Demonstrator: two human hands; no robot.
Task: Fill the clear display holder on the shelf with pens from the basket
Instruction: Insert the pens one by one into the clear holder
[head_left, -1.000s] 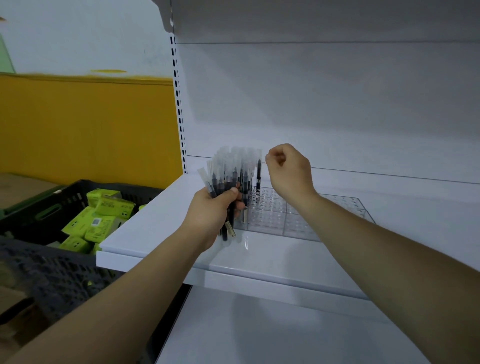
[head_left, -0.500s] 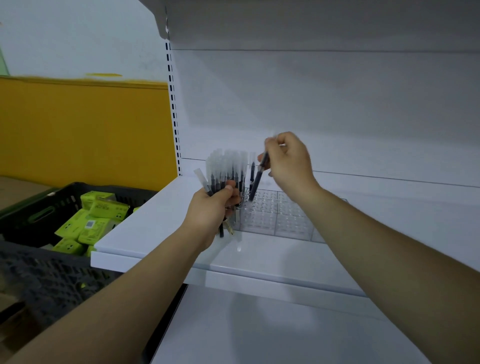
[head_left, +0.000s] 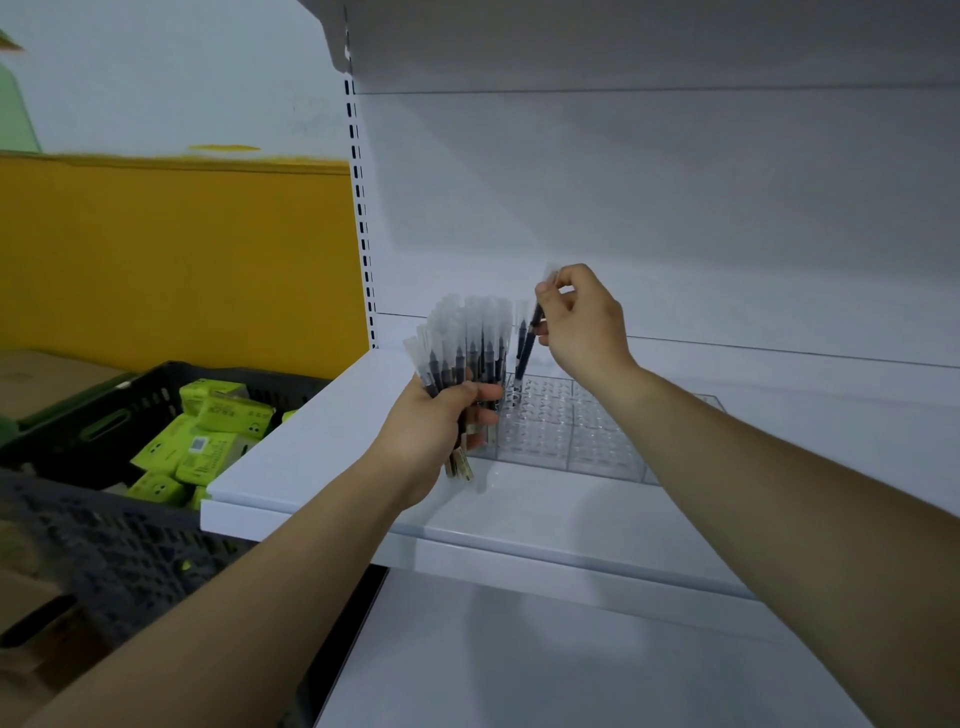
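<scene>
Clear display holder (head_left: 582, 431): sits on the shelf (head_left: 322, 467), its grid of holes nearly all vacant. Single pen (head_left: 527, 348): our right hand (head_left: 582, 322) has it, fingers pinching near the cap, tilted, tip at a rear-left hole. Bundle of pens (head_left: 467, 338): gripped in our left hand (head_left: 441, 421), fingers curled round it, just beside the holder's left end. Handling note: we judge it best to stand the pen upright over its hole before lowering, and to hold the bundle clear so the holder is not nudged.

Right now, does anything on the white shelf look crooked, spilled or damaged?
Nothing spilled or damaged. Only the dark clear-capped pen pinched by the right hand leans askew, tip at the far-left corner of the clear plastic holder.
</scene>
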